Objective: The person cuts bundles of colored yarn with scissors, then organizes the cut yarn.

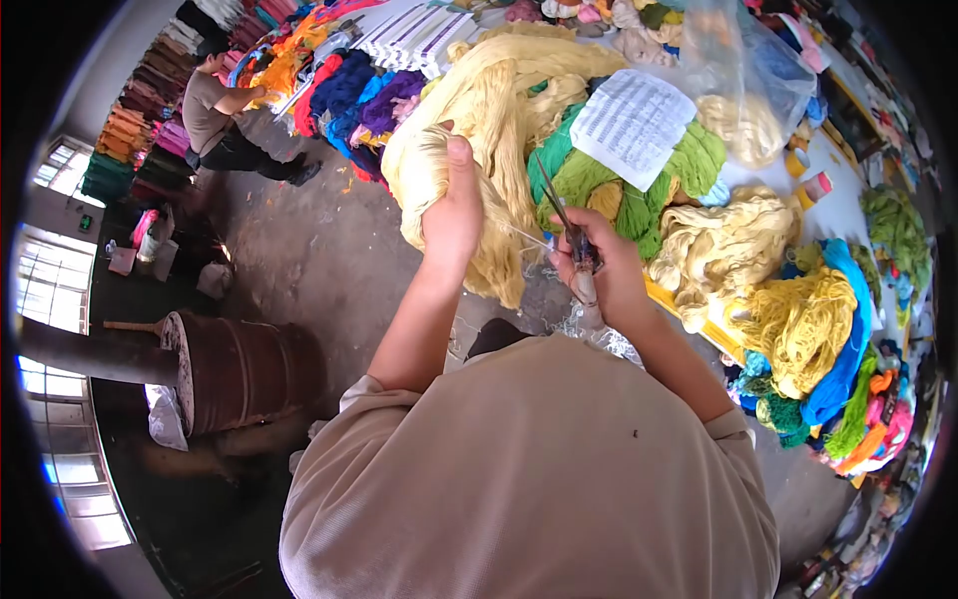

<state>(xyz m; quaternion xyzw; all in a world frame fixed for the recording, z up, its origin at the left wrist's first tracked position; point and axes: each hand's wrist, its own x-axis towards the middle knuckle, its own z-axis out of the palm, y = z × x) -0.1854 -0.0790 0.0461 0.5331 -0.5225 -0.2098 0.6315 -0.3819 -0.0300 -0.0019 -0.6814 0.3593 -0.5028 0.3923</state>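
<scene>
My left hand [454, 220], thumb up, is closed on a thick skein of cream yarn [509, 120] that hangs over the table's near edge. My right hand [611, 270] grips a pair of dark scissors [559, 205], their blades pointing up and away from me. A pale strand [527, 236] runs from the skein to my right fingers. Whether those fingers pinch it is too small to tell. Just beyond the scissors lie green skeins [639, 215], with a printed sheet of paper [634, 125] on top.
Cream and yellow yarn heaps [733, 240] lie at the right, beside cones of thread [813, 190] and a clear plastic bag [743, 75]. At the far left another person [225, 110] stands by colourful yarn. A rusty drum [244, 369] with a pipe stands left of me.
</scene>
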